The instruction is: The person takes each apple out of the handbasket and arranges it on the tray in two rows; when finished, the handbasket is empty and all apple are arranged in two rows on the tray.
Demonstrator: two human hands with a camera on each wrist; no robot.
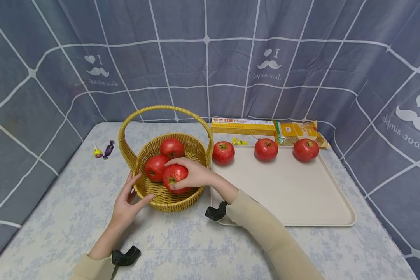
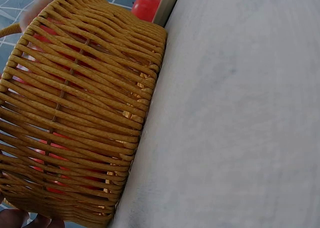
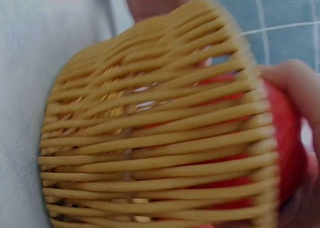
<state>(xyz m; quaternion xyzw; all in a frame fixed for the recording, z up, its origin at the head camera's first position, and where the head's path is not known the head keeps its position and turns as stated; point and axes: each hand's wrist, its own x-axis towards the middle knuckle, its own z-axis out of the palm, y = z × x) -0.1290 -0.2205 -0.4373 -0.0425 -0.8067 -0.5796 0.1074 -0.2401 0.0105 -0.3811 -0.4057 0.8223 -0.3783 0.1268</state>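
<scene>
A woven yellow basket (image 1: 173, 206) with a tall arched handle stands on the table. Two red apples, one at the back (image 1: 172, 148) and one at the left (image 1: 156, 168), lie inside it. My right hand (image 1: 192, 173) reaches over the basket's right rim and grips a third red apple (image 1: 175, 177), fingers and thumb around its sides. At the basket's left front, my left hand (image 1: 126, 206) holds its side, thumb at the front rim and fingers near the handle base. The weave (image 2: 85, 107) fills much of the left wrist view; in the right wrist view the gripped apple (image 3: 285, 143) shows past the rim.
Right of the basket lies a cream tray (image 1: 283, 194), with three red apples along its back edge, including a middle one (image 1: 266, 149). Behind are a pasta box (image 1: 243, 126), a yellow bag (image 1: 297, 132) and a small yellow candy (image 1: 239, 141). A lollipop (image 1: 97, 152) and purple candy (image 1: 109, 149) lie left.
</scene>
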